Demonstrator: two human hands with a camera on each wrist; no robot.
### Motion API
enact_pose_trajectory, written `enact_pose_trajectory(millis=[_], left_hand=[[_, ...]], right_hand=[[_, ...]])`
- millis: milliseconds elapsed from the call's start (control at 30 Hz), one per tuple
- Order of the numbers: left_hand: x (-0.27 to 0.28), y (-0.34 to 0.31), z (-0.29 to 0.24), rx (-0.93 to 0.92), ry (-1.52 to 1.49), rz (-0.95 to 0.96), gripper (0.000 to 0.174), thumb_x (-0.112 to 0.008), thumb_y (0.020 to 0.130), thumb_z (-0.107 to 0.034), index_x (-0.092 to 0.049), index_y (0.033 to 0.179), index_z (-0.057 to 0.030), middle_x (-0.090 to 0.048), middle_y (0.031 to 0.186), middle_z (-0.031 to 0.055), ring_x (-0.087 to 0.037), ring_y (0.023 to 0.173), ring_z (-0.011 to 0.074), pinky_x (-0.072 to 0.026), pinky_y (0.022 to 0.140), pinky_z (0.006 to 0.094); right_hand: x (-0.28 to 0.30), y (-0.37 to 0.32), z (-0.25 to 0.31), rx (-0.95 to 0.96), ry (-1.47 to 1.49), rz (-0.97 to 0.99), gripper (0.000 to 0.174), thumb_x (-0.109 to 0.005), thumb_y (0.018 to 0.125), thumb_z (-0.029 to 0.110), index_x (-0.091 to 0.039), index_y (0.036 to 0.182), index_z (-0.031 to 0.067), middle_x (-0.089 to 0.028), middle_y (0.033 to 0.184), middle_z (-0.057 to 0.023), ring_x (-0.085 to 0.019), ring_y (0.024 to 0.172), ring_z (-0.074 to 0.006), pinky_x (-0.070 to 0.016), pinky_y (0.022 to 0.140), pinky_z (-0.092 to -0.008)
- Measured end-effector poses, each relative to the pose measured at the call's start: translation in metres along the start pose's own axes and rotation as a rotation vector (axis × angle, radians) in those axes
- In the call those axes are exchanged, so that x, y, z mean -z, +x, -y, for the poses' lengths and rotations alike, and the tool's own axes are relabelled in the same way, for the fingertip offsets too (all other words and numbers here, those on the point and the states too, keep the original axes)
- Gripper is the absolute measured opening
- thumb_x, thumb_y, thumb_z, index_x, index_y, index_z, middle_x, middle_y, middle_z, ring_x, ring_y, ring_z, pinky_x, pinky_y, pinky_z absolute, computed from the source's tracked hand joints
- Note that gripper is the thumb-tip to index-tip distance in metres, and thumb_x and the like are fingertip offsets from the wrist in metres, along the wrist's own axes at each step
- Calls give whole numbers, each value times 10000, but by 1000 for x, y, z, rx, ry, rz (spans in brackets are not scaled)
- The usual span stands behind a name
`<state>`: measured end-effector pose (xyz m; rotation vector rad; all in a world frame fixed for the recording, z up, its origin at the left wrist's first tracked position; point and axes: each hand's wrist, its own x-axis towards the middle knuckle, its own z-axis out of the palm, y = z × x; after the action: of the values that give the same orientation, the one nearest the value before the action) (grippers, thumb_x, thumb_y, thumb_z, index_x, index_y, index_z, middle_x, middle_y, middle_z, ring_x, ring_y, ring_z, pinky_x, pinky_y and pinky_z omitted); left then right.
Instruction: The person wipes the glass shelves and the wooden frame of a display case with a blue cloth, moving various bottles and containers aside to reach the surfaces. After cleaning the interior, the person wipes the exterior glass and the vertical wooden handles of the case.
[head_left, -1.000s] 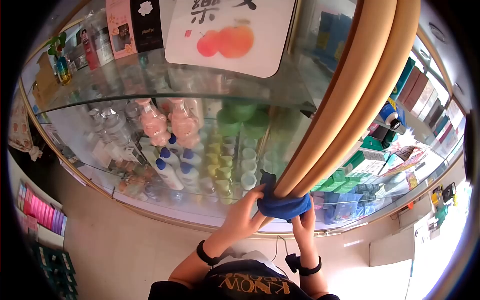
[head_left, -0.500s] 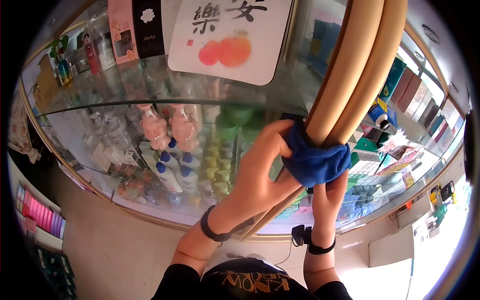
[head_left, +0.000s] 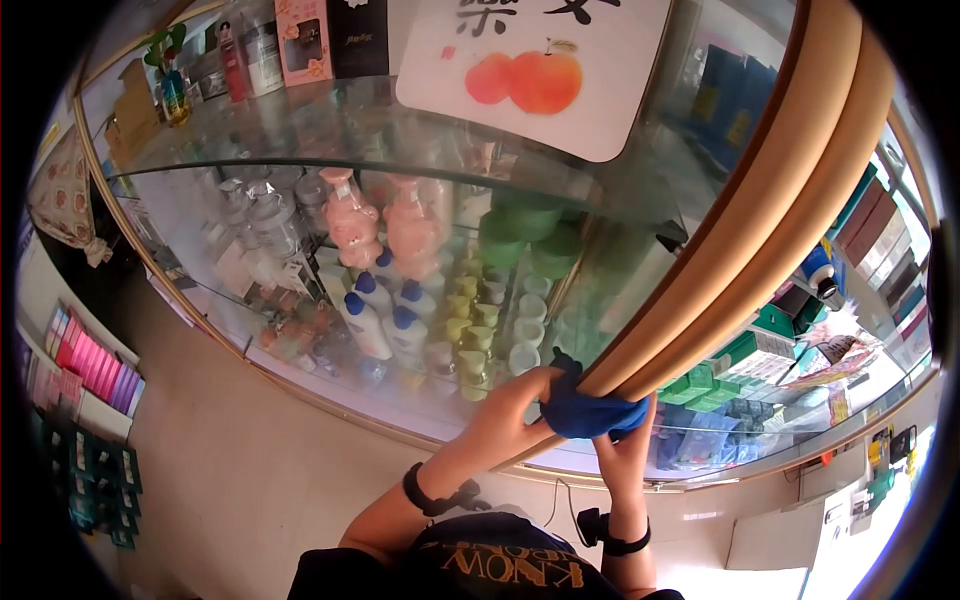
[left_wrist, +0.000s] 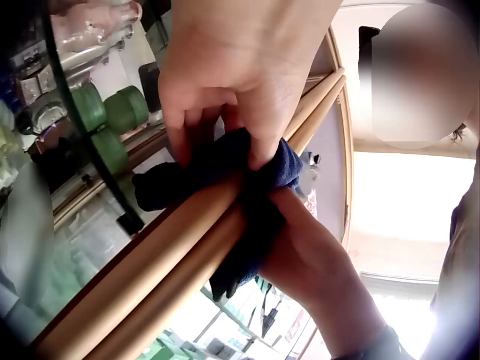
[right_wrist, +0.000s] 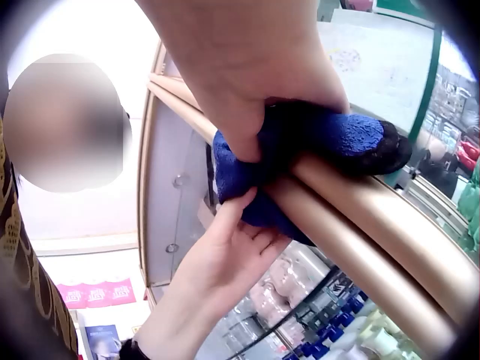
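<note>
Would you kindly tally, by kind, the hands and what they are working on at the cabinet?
Hands: 2, left hand and right hand
Blue cloth: 1
Tan rails: 2
Total: 5

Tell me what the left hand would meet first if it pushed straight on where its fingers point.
The blue cloth, which the left hand grips; directly under it the tan double rail it wraps. Depth beyond that is unclear.
</note>
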<state>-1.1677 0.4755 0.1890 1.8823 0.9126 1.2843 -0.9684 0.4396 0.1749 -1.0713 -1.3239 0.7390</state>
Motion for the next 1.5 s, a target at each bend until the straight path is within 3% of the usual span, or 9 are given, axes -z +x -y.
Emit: enact_pose_trajectory(millis=[167,233,367,567,733,1033,1200,1367,1500], left_hand=[[-11,-18,19,13,118,-15,580,-860,828,-126,-602,1328,18,-695,958,103,-699,876,223,-558,807,340],[-13,-23,18,73,63,-24,415,-840,847,-162,-605,1162,-28,-687,1000,151,-686,906,356,-541,789,389],[-15,-30,17,75,148,-22,507,-844,838,-115,-609,1266,21,-680,950,143,-708,880,290,-567,793,371],[-14,-51,21,-35,247,-120,340,-824,817,-108,-524,961,-37,-620,964,167,-642,885,388,-503,695,439],[1,-70,18,-52,280,-342,385,-822,749,-45,-612,1070,-79,-627,1097,143,-624,942,367,-520,779,430],[92,-101,4,-32,800,-564,514,-633,669,139,-693,1129,-83,-575,1066,162,-560,947,345,-467,819,418],[159,-76,-5,-84,1137,-682,557,-630,704,131,-709,1208,-92,-581,1130,169,-561,1042,351,-459,906,438],[190,-61,86,55,999,-190,663,-745,931,-270,-499,1504,-43,-542,1473,212,-511,1347,406,-409,1124,506],[220,-66,92,-12,970,-52,692,-706,974,-341,-455,1522,-1,-512,1522,220,-493,1384,414,-402,1144,494]], right_hand=[[3,-10,-18,-41,-125,33,699,-802,868,45,-360,1409,18,-542,1229,-143,-561,1143,-213,-473,997,-365],[4,-12,-31,-25,-124,26,702,-799,857,32,-363,1406,14,-540,1220,-161,-552,1137,-235,-462,1006,-379],[4,-19,-33,-6,-176,27,733,-793,846,18,-361,1438,-4,-543,1226,-182,-556,1139,-267,-455,1014,-380],[21,-37,-69,98,-365,-34,823,-759,852,-35,-315,1544,-42,-551,1348,-172,-527,1255,-217,-447,1056,-349],[8,-36,-25,402,-450,-146,355,-702,809,-101,-547,1105,21,-519,988,-64,-511,912,-198,-437,876,-305],[-64,-20,27,514,-497,107,585,-817,726,-12,-611,1273,1,-558,969,-121,-536,844,-319,-446,790,-423],[-119,10,61,480,-648,50,850,-806,649,-36,-496,1440,-23,-577,1228,-177,-520,992,-355,-418,928,-452],[-159,24,29,299,-764,178,825,-841,795,160,-467,1524,64,-515,1469,-182,-461,1359,-428,-370,1136,-550],[-164,17,-4,295,-993,382,724,-760,917,393,-506,1505,56,-471,1592,-160,-389,1485,-418,-312,1209,-560]])
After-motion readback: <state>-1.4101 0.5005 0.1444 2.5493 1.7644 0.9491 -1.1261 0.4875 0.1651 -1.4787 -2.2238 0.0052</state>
